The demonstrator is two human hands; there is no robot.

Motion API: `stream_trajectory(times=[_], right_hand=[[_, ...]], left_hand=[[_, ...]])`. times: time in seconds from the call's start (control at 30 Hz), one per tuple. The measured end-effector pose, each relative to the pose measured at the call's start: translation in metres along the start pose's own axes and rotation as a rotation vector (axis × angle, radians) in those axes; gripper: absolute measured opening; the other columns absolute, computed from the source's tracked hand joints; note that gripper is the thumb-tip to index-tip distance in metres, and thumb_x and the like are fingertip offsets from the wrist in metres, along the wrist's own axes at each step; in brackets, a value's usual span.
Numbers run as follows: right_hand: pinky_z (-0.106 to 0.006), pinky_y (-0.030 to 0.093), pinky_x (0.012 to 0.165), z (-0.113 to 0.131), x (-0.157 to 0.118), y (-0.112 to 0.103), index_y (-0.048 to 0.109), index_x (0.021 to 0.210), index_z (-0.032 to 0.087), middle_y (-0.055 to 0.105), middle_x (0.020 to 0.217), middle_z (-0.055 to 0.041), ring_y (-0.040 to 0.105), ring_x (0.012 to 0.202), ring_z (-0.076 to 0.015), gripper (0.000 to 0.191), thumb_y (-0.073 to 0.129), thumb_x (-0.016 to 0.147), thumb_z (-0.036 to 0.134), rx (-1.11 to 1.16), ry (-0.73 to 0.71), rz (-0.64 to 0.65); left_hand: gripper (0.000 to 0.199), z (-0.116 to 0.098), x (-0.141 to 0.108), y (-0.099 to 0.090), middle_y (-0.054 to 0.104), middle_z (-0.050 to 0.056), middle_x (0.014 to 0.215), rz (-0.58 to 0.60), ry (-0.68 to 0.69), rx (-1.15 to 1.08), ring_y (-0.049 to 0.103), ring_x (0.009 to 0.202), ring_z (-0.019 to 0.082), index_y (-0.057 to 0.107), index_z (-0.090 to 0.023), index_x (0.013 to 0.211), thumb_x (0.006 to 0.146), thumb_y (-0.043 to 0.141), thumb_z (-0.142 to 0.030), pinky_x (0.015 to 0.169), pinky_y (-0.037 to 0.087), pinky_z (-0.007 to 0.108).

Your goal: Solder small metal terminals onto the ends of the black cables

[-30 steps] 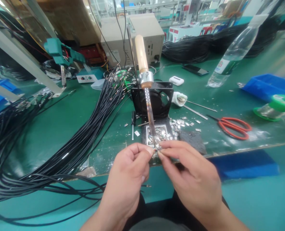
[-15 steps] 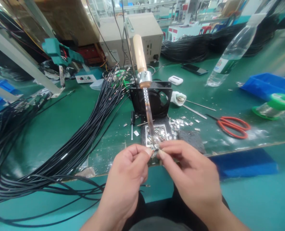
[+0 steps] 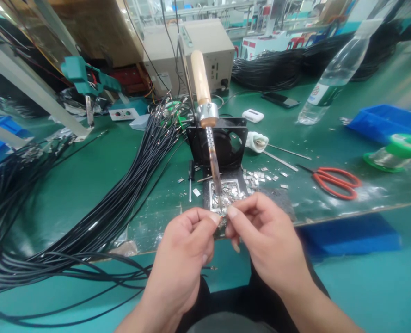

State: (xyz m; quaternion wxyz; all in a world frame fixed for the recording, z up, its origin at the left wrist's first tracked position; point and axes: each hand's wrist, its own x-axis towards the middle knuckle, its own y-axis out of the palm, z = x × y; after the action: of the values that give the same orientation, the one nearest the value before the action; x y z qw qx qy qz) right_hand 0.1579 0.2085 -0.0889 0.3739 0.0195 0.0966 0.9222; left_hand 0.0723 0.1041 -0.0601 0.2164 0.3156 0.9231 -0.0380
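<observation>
My left hand (image 3: 187, 240) is closed in a pinch just below the tip of an upright soldering iron (image 3: 215, 169) with a wooden handle. A tiny piece at its fingertips is too small to name. Close beside it, my right hand (image 3: 266, 240) also pinches at the iron's tip, thumb against forefinger; what it grips is hidden. Behind the fingertips, a small tray (image 3: 211, 194) holds many little metal pieces. Below my left hand, a black cable end (image 3: 210, 268) with a metal tip sticks out past the wrist.
A thick bundle of black cables (image 3: 115, 194) spreads over the left bench. A black fan frame (image 3: 238, 155) stands behind the iron. On the right are orange-handled scissors (image 3: 340, 182), a solder spool (image 3: 395, 155), a blue bin (image 3: 385, 122) and a plastic bottle (image 3: 337, 74). A screwdriver (image 3: 191, 175) lies left.
My right hand has turned and its fingers have curled more, with the fingertips shifted slightly up at the iron's tip. The left hand stays almost still.
</observation>
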Motion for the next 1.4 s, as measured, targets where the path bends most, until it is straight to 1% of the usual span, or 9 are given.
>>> stream_trajectory(times=[0.47, 0.7, 0.83, 1.07, 1.23, 1.4], right_hand=[[-0.015, 0.045, 0.042, -0.0001, 0.0033, 0.0044, 0.061, 0.081, 0.016, 0.066, 0.059, 0.0011, 0.055, 0.045, -0.0064, 0.021, 0.073, 0.093, 0.029, 0.01, -0.007, -0.029], [-0.016, 0.046, 0.042, 0.0008, 0.0032, 0.0042, 0.062, 0.082, 0.016, 0.067, 0.059, 0.0009, 0.056, 0.046, -0.0069, 0.021, 0.073, 0.093, 0.031, 0.013, 0.007, -0.029], [-0.015, 0.045, 0.041, 0.0006, 0.0039, 0.0043, 0.061, 0.081, 0.016, 0.066, 0.058, 0.0014, 0.054, 0.044, -0.0062, 0.022, 0.073, 0.093, 0.03, 0.028, 0.012, -0.032], [-0.014, 0.046, 0.043, -0.0009, 0.0027, 0.0027, 0.06, 0.082, 0.016, 0.066, 0.058, 0.0016, 0.055, 0.045, -0.0055, 0.022, 0.073, 0.095, 0.029, 0.059, 0.04, -0.005], [-0.015, 0.046, 0.044, -0.0009, 0.0035, 0.0026, 0.06, 0.082, 0.016, 0.066, 0.058, 0.0012, 0.056, 0.046, -0.0061, 0.022, 0.073, 0.094, 0.029, 0.063, 0.05, -0.002], [-0.015, 0.045, 0.044, -0.0014, 0.0048, 0.0034, 0.06, 0.082, 0.016, 0.066, 0.058, 0.001, 0.055, 0.045, -0.0067, 0.024, 0.074, 0.093, 0.032, 0.07, 0.07, -0.007]], left_hand=[[0.03, -0.0028, -0.0012, 0.0003, 0.04, -0.008, 0.048, -0.014, -0.019, -0.032, 0.025, 0.047, 0.006, 0.058, -0.018, 0.073, 0.083, 0.075, -0.041, 0.046, 0.022, 0.023], [0.03, -0.0032, -0.0005, 0.001, 0.039, -0.008, 0.047, -0.016, -0.023, -0.04, 0.026, 0.046, 0.006, 0.058, -0.018, 0.073, 0.081, 0.075, -0.04, 0.046, 0.022, 0.022], [0.029, -0.0044, -0.0006, 0.0008, 0.038, -0.009, 0.047, -0.011, -0.032, -0.061, 0.026, 0.046, 0.006, 0.058, -0.017, 0.074, 0.082, 0.075, -0.039, 0.045, 0.022, 0.022], [0.029, 0.0008, -0.0008, 0.0002, 0.041, -0.008, 0.048, 0.001, -0.031, -0.078, 0.027, 0.046, 0.006, 0.06, -0.016, 0.076, 0.085, 0.076, -0.04, 0.046, 0.024, 0.022], [0.031, 0.0027, -0.0019, -0.0005, 0.045, -0.006, 0.054, 0.031, -0.015, -0.114, 0.03, 0.048, 0.005, 0.061, -0.015, 0.076, 0.086, 0.076, -0.04, 0.047, 0.027, 0.021], [0.032, 0.0036, -0.0032, 0.0004, 0.048, -0.005, 0.053, 0.048, -0.021, -0.152, 0.032, 0.049, 0.006, 0.064, -0.014, 0.083, 0.086, 0.079, -0.042, 0.047, 0.026, 0.021]])
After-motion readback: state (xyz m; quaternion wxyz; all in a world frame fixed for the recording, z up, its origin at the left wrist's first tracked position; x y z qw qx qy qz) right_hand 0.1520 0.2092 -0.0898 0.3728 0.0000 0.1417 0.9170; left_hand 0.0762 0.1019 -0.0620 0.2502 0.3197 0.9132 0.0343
